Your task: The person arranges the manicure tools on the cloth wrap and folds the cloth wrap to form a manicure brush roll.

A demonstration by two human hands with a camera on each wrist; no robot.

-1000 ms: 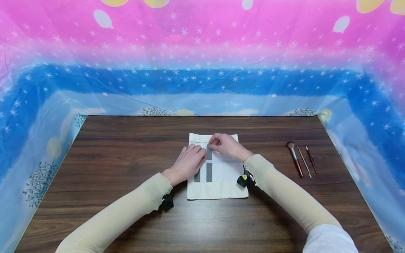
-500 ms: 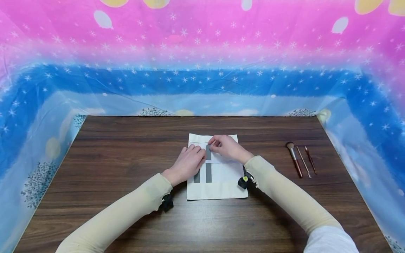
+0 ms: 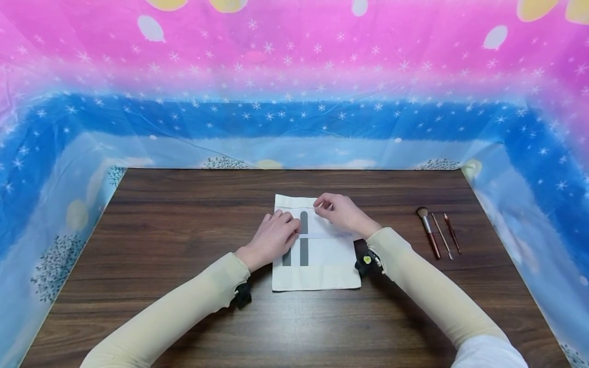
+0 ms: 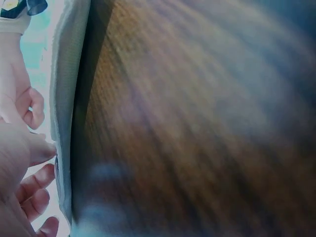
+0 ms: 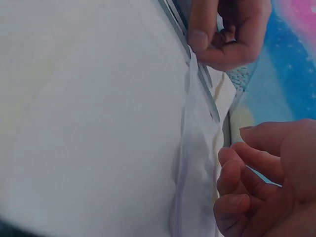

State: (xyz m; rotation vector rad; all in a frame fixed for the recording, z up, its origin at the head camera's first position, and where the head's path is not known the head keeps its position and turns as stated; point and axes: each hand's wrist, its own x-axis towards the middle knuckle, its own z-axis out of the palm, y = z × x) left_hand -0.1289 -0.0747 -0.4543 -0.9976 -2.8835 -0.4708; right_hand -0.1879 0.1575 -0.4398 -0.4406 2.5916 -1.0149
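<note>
A white cloth pouch (image 3: 322, 253) lies opened flat on the table. Two grey flat strips (image 3: 304, 250), one with a rounded far end, lie under its white band (image 3: 322, 236). My left hand (image 3: 276, 232) covers part of the left strip. In the right wrist view, the left thumb and forefinger (image 5: 229, 37) pinch the band (image 5: 182, 163) by the strips, while in the left wrist view the other fingers (image 4: 37, 202) curl loosely. Over the pouch's far right part, my right hand (image 3: 340, 210) holds nothing, its fingers (image 5: 229, 177) loosely bent beside the cloth.
A makeup brush (image 3: 429, 232) and two thin tools, one with a metal tip (image 3: 443, 236) and one dark red (image 3: 452, 233), lie at the right of the brown wooden table (image 3: 184, 204). A patterned pink and blue sheet (image 3: 294, 112) stands around the back and sides.
My right hand has moved right, off the rounded end of the right grey strip, which now shows fully. The left hand has stayed in place.
</note>
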